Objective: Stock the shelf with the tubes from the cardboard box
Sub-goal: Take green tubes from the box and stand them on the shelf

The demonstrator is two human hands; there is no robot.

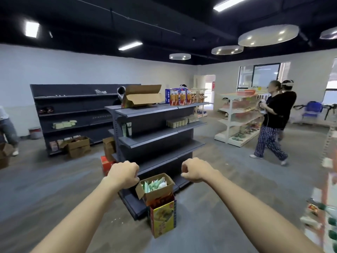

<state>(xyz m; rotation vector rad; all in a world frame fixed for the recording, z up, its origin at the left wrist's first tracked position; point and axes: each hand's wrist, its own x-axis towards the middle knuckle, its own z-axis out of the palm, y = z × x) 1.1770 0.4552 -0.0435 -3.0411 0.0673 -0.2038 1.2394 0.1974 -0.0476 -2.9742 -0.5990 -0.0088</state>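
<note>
At the far left of the frame a dark wall shelf (73,114) stands against the white wall, with an open carton (78,146) on the floor at its foot. Lower left of centre, the left hand (124,173) reaches forward with its fingers curled under into a loose fist, holding nothing. At centre stands the grey shelf (156,136); two tubes (127,129) stand upright at the left end of its second level. Just below centre, the open cardboard box (156,187), full of pale green tubes, sits on a yellow carton (163,218) on the floor beside the shelf base. Right of it, the right hand (196,170) is likewise curled and empty. At right, two people (275,119) walk past a cream shelf (237,121).
</note>
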